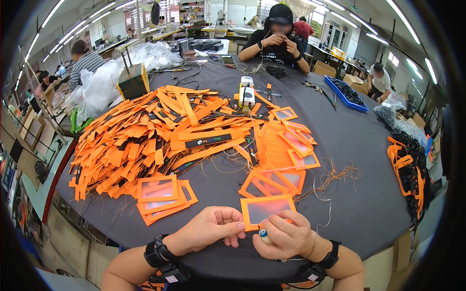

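My left hand (213, 227) pinches the lower left corner of an orange-framed clear window panel (268, 209) near the table's front edge. Closed at the panel's lower right edge, my right hand (286, 235) grips a small tool with a blue-and-white end (263, 233); most of it is hidden by the fingers. A thin pale cord (330, 213) lies beside that hand. To the left of the held panel is a small stack of similar panels (158, 188). Just beyond it, more orange panels (272, 182) overlap, leading to a taller stack (276, 145).
A large heap of orange strips with black labels (131, 140) covers the left side. Beyond lie a white-and-yellow device (246, 94) and pliers (310, 86). A blue tray (345, 94) holds black pieces. Loose orange threads (340, 172) lie at right. Across the table sits a person (276, 41).
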`<control>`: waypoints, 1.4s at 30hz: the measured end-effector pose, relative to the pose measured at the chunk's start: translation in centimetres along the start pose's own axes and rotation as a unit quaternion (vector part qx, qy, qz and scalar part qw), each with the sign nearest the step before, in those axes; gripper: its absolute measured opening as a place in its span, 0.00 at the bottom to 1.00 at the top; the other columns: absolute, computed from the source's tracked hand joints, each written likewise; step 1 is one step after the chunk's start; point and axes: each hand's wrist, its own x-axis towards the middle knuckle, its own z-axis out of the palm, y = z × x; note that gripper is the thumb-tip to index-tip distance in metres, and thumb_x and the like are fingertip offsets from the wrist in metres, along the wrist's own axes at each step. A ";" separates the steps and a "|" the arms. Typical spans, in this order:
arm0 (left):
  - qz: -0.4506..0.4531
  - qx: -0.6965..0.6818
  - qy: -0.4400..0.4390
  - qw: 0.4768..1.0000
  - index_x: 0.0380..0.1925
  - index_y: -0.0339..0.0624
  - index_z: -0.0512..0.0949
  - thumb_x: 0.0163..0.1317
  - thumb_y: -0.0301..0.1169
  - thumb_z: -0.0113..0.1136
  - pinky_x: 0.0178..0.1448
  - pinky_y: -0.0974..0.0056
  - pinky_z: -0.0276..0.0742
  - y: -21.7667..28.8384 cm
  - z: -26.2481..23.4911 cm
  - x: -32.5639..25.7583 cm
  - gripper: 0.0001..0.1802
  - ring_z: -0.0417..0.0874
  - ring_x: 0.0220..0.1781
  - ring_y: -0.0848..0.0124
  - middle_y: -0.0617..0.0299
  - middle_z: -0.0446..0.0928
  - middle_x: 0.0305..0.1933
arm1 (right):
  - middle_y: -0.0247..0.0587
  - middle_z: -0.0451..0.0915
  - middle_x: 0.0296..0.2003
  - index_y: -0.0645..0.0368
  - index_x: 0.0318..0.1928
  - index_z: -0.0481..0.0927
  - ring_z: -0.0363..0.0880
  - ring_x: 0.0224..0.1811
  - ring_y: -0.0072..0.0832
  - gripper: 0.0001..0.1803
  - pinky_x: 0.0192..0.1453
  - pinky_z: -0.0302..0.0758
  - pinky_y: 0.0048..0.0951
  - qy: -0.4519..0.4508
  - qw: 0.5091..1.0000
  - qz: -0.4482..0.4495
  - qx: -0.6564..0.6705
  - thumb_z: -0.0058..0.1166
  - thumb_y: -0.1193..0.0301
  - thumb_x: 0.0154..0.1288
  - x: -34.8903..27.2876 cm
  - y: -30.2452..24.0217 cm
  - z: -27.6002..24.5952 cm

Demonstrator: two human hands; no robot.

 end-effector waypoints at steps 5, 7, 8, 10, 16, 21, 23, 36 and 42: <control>0.005 0.042 0.015 0.999 0.38 0.39 0.76 0.66 0.32 0.56 0.33 0.77 0.74 -0.3 0.0 0.1 0.08 0.81 0.29 0.80 0.64 0.80 0.32 | 0.31 0.74 0.35 0.40 0.39 0.75 0.76 0.37 0.24 0.12 0.43 0.72 0.26 0.026 0.999 0.024 0.023 0.59 0.67 0.53 0.2 0.1 0.2; 0.014 0.052 0.026 0.998 0.38 0.39 0.76 0.66 0.32 0.56 0.34 0.77 0.75 -0.4 0.1 0.2 0.08 0.81 0.30 0.80 0.64 0.80 0.32 | 0.31 0.75 0.35 0.41 0.39 0.76 0.77 0.37 0.24 0.12 0.43 0.72 0.26 0.030 0.998 0.033 0.035 0.60 0.68 0.53 0.1 0.1 0.5; 0.022 0.054 0.030 0.998 0.38 0.39 0.75 0.66 0.32 0.56 0.35 0.76 0.75 -0.6 0.2 0.3 0.08 0.81 0.30 0.79 0.64 0.80 0.33 | 0.31 0.75 0.35 0.41 0.38 0.76 0.77 0.37 0.24 0.12 0.43 0.72 0.26 0.031 0.998 0.033 0.038 0.60 0.67 0.52 0.1 0.1 0.6; 0.028 0.058 0.036 0.997 0.39 0.39 0.75 0.66 0.32 0.56 0.35 0.76 0.75 -0.6 0.3 0.2 0.08 0.82 0.31 0.78 0.64 0.80 0.33 | 0.31 0.75 0.35 0.41 0.38 0.76 0.77 0.36 0.24 0.12 0.43 0.72 0.26 0.030 0.998 0.033 0.040 0.60 0.68 0.52 0.1 0.2 0.6; 0.056 0.046 0.041 0.996 0.40 0.39 0.74 0.66 0.31 0.57 0.37 0.76 0.75 -0.6 0.3 0.3 0.08 0.81 0.35 0.79 0.65 0.79 0.35 | 0.34 0.76 0.34 0.45 0.39 0.77 0.77 0.34 0.28 0.15 0.39 0.74 0.29 0.004 0.985 0.112 0.130 0.61 0.74 0.49 -0.4 0.4 0.6; 0.213 0.079 0.148 0.963 0.40 0.39 0.74 0.66 0.30 0.58 0.36 0.76 0.75 -1.0 1.3 0.7 0.07 0.80 0.36 0.79 0.64 0.77 0.38 | 0.36 0.76 0.30 0.56 0.39 0.76 0.76 0.28 0.23 0.16 0.34 0.74 0.22 0.068 0.843 0.387 0.368 0.65 0.81 0.50 1.1 -0.5 -0.1; 0.192 0.131 0.118 0.966 0.41 0.38 0.75 0.67 0.30 0.57 0.32 0.77 0.74 -1.0 1.0 0.5 0.08 0.79 0.33 0.80 0.64 0.78 0.36 | 0.32 0.76 0.31 0.58 0.40 0.73 0.74 0.30 0.16 0.13 0.35 0.73 0.19 0.061 0.739 0.489 0.460 0.64 0.78 0.57 0.9 -0.8 -0.1; 0.082 0.106 0.129 0.982 0.48 0.31 0.77 0.67 0.35 0.57 0.21 0.79 0.67 -0.4 0.8 -0.1 0.18 0.75 0.20 0.84 0.68 0.77 0.28 | 0.36 0.78 0.34 0.65 0.49 0.74 0.76 0.36 0.20 0.12 0.42 0.74 0.22 0.136 0.601 0.525 0.587 0.49 0.70 0.71 1.0 -0.3 0.0; 0.052 0.081 0.121 0.988 0.48 0.31 0.77 0.67 0.34 0.57 0.20 0.79 0.66 -0.3 0.8 0.1 0.17 0.74 0.19 0.84 0.68 0.77 0.24 | 0.44 0.79 0.31 0.66 0.46 0.74 0.80 0.36 0.29 0.16 0.39 0.77 0.29 0.145 0.490 0.530 0.676 0.46 0.63 0.73 -0.7 0.3 1.0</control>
